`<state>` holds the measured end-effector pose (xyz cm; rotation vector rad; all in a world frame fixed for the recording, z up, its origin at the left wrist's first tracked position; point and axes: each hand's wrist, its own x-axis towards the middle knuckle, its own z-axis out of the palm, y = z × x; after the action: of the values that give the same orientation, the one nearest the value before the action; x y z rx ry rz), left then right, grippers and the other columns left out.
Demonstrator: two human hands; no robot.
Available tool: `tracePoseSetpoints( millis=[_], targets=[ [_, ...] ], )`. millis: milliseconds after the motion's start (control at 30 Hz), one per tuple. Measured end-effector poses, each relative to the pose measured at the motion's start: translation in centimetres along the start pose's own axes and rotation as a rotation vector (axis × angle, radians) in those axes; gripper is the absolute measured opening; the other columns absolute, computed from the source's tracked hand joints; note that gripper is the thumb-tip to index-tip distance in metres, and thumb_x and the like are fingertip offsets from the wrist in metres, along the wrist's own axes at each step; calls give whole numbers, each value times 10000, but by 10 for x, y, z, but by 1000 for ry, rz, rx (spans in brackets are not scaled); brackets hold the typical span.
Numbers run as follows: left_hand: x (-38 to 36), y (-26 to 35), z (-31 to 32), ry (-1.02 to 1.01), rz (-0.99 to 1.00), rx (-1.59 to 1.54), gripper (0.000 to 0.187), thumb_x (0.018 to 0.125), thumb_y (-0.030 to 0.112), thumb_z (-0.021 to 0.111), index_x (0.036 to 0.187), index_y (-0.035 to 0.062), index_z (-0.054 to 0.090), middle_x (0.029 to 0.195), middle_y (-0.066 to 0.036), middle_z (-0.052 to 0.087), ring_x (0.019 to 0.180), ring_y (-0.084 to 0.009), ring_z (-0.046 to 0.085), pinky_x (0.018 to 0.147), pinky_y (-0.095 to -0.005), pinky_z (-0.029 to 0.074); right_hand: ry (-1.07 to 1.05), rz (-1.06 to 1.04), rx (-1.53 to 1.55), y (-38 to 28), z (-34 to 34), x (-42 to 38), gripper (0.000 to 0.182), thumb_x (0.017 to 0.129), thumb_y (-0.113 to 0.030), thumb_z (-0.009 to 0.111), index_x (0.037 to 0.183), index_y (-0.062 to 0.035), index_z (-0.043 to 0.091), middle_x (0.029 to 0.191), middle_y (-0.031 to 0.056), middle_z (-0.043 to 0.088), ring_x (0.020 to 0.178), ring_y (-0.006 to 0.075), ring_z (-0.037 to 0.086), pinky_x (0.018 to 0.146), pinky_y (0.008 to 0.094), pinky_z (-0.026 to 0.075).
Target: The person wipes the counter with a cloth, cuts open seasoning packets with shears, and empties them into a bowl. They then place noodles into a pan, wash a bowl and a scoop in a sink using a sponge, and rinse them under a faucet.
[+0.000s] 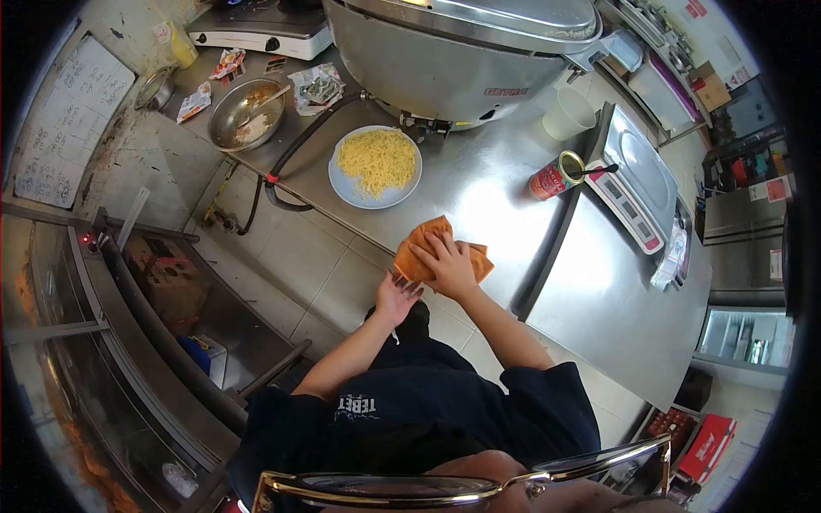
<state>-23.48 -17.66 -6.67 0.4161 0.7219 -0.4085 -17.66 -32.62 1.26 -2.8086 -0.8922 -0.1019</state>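
Observation:
An orange cloth [423,248] lies bunched at the front edge of the steel table. On top of it presses my right hand [448,263], its fingers spread over the folds. Just below the cloth's left corner is my left hand [398,297], palm turned up with fingers apart, the fingertips close to the cloth's lower edge. Whether they touch it is unclear. Beyond the cloth, a white plate [340,185] carries yellow noodles [376,161].
A metal bowl [224,120] with a spoon, torn packets [317,88] and a black hose [301,147] lie left. Behind is a large steel cooker [462,68]. Rightward are an open can [550,178], a plastic cup [568,115] and a scale [631,205].

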Motion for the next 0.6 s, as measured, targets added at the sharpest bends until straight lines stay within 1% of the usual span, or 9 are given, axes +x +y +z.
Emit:
tracePoseSetpoints(
  millis=[67, 100, 233, 300, 333, 400, 433, 567, 600],
  targets=[
    [1, -3, -5, 13, -47, -50, 453, 922, 465, 342, 1208, 117, 385, 1211, -89, 430, 1124, -297, 439, 965, -483, 341, 111, -34, 13, -3, 17, -7, 796, 518, -298, 757, 1256, -244, 467, 1227, 67, 465, 1133, 274, 441, 790, 446, 383],
    [2, -3, -9, 9, -50, -45, 453, 922, 465, 342, 1208, 117, 385, 1211, -89, 430, 1124, -297, 439, 965, -483, 341, 152, -44, 24, -6, 12, -8, 743, 532, -245, 744, 1229, -205, 490, 1168, 65, 509, 1076, 266, 485, 740, 400, 408],
    [-5, 7, -19, 21, -48, -7, 468, 917, 468, 352, 1222, 115, 385, 1227, -93, 420, 1145, -304, 427, 959, -487, 342, 220, -55, 11, -8, 28, -16, 602, 586, -200, 696, 1167, -168, 542, 1112, 64, 540, 1034, 251, 515, 702, 363, 432],
    [-12, 18, -25, 24, -26, 36, 478, 915, 472, 356, 1233, 116, 384, 1239, -95, 411, 1156, -306, 419, 957, -492, 340, 273, -86, 17, -10, 31, -23, 405, 650, -148, 619, 1055, -134, 594, 1046, 57, 560, 1002, 229, 539, 652, 328, 456],
    [-13, 25, -32, 38, -13, 23, 486, 913, 471, 360, 1246, 117, 380, 1249, -98, 404, 1165, -309, 409, 964, -495, 333, 285, -74, 11, -12, 31, -26, 405, 650, -148, 619, 1055, -134, 594, 1046, 57, 560, 1002, 229, 539, 652, 328, 456],
    [-14, 37, -43, 39, -7, 27, 494, 912, 469, 364, 1259, 118, 376, 1258, -101, 397, 1174, -311, 400, 970, -499, 326, 242, -119, 16, -13, 28, -34, 253, 689, -133, 568, 938, -123, 608, 999, 54, 564, 971, 218, 555, 641, 319, 472],
    [-14, 41, -49, 66, -8, 42, 505, 911, 467, 367, 1272, 113, 367, 1261, -103, 395, 1170, -314, 403, 975, -497, 324, 264, -146, -25, -13, 24, -38, 198, 709, -179, 551, 896, -128, 591, 870, 39, 528, 942, 210, 543, 632, 326, 482],
    [-22, 51, -70, 106, -4, 102, 527, 906, 465, 378, 1292, 107, 351, 1260, -104, 396, 1161, -322, 411, 984, -492, 322, 142, -119, 27, -10, 5, -64, 168, 720, -185, 553, 872, -126, 595, 855, 37, 522, 873, 211, 573, 650, 329, 490],
    [-24, 48, -73, 98, -7, 110, 527, 906, 465, 378, 1292, 107, 351, 1260, -104, 396, 1161, -322, 411, 984, -492, 322, 11, -39, 114, -10, -6, -73, 175, 717, -185, 573, 875, -119, 606, 851, 46, 541, 834, 217, 587, 650, 337, 498]
  ],
)
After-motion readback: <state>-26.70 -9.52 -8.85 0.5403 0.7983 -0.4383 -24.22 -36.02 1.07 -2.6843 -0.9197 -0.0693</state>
